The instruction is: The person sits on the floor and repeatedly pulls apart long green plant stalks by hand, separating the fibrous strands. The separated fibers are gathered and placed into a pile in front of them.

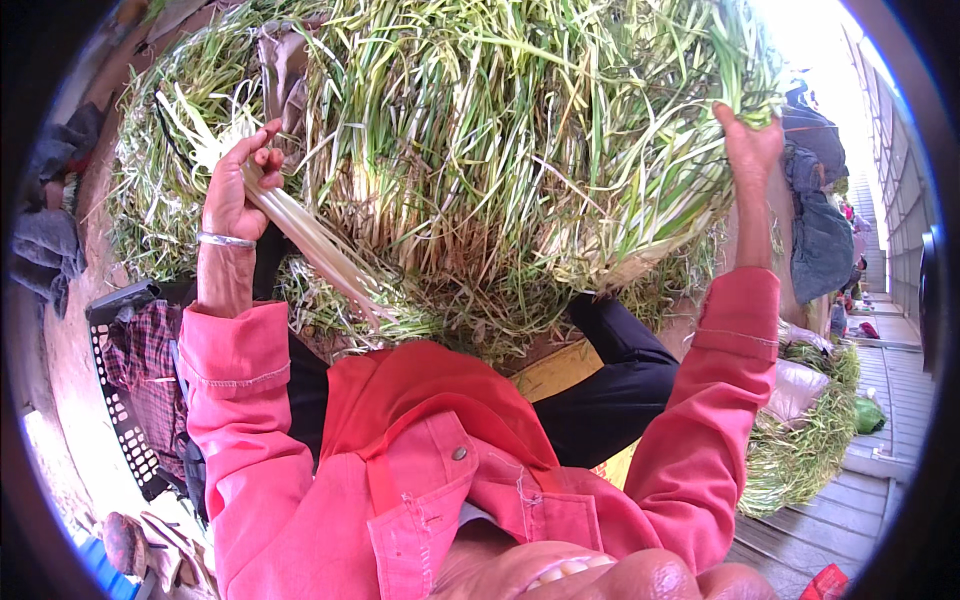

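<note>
A large heap of long green leafy stalks lies before me. At the left, my left hand, with a metal bangle on its wrist, is around a bunch of pale peeled stalks; their ends slant down to the right over the heap. My index finger is extended and the other fingers are partly curled. At the heap's right side, my right hand grips the upper leaves of a green bunch, whose pale root ends point down toward the middle. The exact kind of plant cannot be told.
A black plastic crate with checked cloth stands at the left. A second pile of green stalks with clear plastic lies at the right, near a green round vegetable. A yellow board or sack is under my legs. Dark cloths lie beyond both sides.
</note>
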The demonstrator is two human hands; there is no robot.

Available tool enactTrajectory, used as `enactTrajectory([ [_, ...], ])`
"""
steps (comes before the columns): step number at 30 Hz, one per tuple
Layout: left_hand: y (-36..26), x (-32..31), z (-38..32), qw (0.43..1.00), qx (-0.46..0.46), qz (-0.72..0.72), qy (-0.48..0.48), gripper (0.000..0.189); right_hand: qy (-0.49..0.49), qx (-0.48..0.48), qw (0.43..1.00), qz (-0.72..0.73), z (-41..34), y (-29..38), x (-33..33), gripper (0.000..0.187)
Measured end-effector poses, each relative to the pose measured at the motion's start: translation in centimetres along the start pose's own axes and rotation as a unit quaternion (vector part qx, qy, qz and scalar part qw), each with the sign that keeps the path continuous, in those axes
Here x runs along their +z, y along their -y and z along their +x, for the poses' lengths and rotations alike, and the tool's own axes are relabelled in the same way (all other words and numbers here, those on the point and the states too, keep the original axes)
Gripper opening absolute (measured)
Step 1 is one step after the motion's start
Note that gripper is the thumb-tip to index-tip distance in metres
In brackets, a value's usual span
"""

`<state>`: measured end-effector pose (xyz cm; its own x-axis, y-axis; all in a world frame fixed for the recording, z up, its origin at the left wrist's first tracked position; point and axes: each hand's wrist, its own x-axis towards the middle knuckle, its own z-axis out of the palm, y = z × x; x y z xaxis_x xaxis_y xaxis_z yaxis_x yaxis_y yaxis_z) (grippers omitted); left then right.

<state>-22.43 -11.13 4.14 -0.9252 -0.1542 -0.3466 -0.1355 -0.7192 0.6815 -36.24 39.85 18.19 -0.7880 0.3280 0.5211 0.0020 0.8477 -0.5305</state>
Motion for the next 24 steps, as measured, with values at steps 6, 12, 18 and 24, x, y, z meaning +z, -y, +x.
enactTrajectory([
  [6,-1.5,-0.7,-1.1,0.999,0.016,-0.041,0.026,0.037,0.003,0.0,0.999,-0.034,3.6,12.9,-7.0,0.073],
  [12,-2.8,-1.1,-2.1,0.996,0.034,-0.081,0.031,0.036,0.27,-0.115,0.92,0.261,6.2,20.3,1.2,0.084],
  [18,-3.2,-1.5,-2.8,0.992,0.026,-0.11,0.061,0.037,0.343,-0.15,0.919,0.127,-1.5,16.6,16.5,0.086],
  [24,-2.7,-1.3,-2.6,0.988,-0.016,-0.106,0.112,0.035,0.437,-0.061,0.896,0.05,-3.6,11.3,18.3,0.089],
])
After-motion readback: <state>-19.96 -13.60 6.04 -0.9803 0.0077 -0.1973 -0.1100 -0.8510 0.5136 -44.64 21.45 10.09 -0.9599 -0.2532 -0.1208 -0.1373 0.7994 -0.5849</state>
